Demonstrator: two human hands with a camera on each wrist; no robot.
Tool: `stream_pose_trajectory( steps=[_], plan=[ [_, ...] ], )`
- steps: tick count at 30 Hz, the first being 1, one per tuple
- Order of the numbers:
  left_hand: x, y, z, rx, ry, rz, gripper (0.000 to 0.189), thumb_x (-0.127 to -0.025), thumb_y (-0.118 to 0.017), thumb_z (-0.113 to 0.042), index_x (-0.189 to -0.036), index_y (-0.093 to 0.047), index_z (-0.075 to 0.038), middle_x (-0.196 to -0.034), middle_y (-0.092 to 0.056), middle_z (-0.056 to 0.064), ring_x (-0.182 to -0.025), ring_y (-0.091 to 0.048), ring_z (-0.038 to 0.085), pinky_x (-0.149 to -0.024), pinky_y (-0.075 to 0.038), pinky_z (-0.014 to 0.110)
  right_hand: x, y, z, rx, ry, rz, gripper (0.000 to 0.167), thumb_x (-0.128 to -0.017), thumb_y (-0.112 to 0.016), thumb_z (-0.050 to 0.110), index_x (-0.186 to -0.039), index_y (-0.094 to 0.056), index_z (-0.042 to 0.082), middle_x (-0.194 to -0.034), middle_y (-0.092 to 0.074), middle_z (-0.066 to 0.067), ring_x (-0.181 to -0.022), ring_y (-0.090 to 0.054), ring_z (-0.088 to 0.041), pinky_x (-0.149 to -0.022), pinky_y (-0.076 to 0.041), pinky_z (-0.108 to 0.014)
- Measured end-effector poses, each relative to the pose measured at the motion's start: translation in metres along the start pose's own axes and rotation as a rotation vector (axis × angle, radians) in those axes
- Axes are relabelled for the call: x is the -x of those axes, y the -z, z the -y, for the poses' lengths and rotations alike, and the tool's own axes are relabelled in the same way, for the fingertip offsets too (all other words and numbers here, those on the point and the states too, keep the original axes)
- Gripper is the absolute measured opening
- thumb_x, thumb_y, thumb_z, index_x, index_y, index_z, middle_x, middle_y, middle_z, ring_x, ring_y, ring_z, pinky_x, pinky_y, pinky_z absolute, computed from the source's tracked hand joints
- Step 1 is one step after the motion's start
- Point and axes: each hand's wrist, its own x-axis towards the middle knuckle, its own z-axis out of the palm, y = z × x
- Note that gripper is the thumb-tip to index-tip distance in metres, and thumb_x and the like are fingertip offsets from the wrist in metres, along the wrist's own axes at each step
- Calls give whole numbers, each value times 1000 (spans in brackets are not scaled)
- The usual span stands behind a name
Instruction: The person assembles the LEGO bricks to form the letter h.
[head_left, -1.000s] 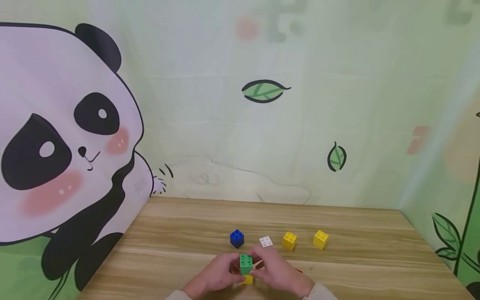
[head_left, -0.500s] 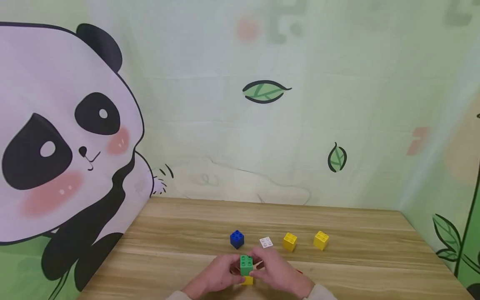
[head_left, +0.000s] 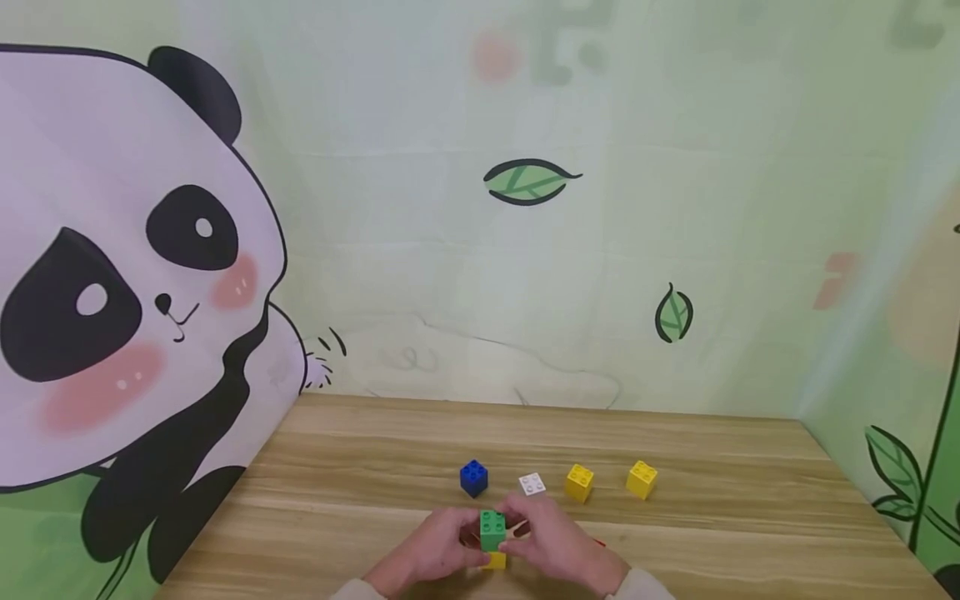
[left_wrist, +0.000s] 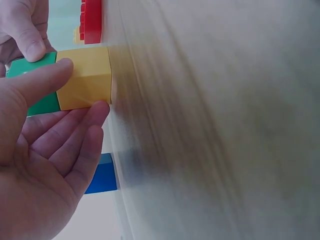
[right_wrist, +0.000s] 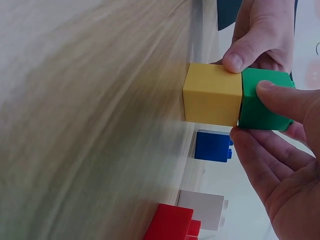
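A green brick (head_left: 492,532) sits on top of a yellow brick (right_wrist: 212,95), forming a small upright stack on the wooden table. The wrist views show their faces meeting at a thin seam. My left hand (head_left: 437,543) pinches the yellow brick (left_wrist: 87,77), its thumb near the seam and fingertips on the opposite side. My right hand (head_left: 557,546) grips the green brick (right_wrist: 261,107) between thumb and fingers. In the head view, the hands hide the stack's sides and only a strip of yellow shows beneath the green.
Behind the hands stand a blue brick (head_left: 474,478), a white brick (head_left: 532,483) and two yellow bricks, one nearer (head_left: 579,482) and one farther right (head_left: 642,479). A red brick (right_wrist: 169,222) lies beside my right hand, mostly hidden in the head view. A printed backdrop borders the table (head_left: 337,467).
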Motion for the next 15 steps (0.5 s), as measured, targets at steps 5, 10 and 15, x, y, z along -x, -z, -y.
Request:
stream_pose_trajectory(
  steps=[5, 10, 15],
  plan=[
    [-2, 1, 1, 11, 19, 9, 19, -77, -78, -11, -93, -68, -13, -82, -65, -11, -74, -59, 2, -67, -49, 20, 0, 1, -1, -42, -19, -2, 29, -80, -74, 6, -105, -62, 14, -98, -65, 6, -87, -62, -5, -74, -52, -21],
    [-2, 0, 3, 15, 23, 1, 18, -76, -78, -10, -91, -68, -13, -78, -64, -12, -71, -58, 1, -65, -49, 20, -1, 1, -3, -102, -71, -7, 29, -79, -76, 7, -104, -64, 15, -95, -65, 10, -85, -62, -4, -74, -52, -22],
    [-3, 0, 3, 19, 19, 6, 19, -75, -79, -10, -91, -69, -13, -77, -64, -12, -70, -58, 1, -65, -49, 20, -1, 0, -3, -129, -81, -26, 29, -77, -77, 6, -103, -65, 14, -94, -66, 9, -85, -62, -4, -73, -53, -22]
  ],
)
